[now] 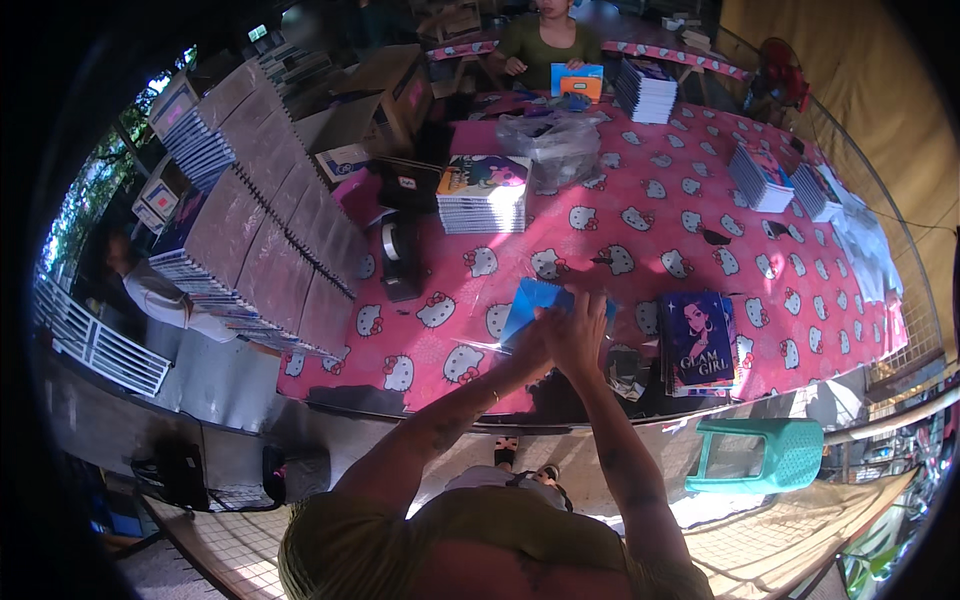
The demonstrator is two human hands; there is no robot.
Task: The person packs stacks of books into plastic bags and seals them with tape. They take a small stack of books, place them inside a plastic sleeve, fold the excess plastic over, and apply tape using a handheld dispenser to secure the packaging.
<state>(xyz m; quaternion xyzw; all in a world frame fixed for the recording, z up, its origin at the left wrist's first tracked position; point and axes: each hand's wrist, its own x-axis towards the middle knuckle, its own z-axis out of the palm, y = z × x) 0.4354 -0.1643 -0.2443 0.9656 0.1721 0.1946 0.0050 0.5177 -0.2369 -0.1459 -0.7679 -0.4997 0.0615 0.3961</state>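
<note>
Both hands are working together over the near edge of the counter (650,215): the left hand (533,340) and right hand (580,330) are gripping a blue notebook (535,300), fingers closed on its lower edge. A clear wrapper (490,345) appears to be trailing beneath it. Risk: the slippery film is likely slipping or creasing if grip pressure is uneven, and the nearby stack of dark-covered notebooks (697,340) could be getting nudged.

Both hands (565,335) cover much of the blue notebook (530,305), so their grip stays unclear.

glossy blue notebook (530,300), printed plastic tablecloth (640,225)
</note>
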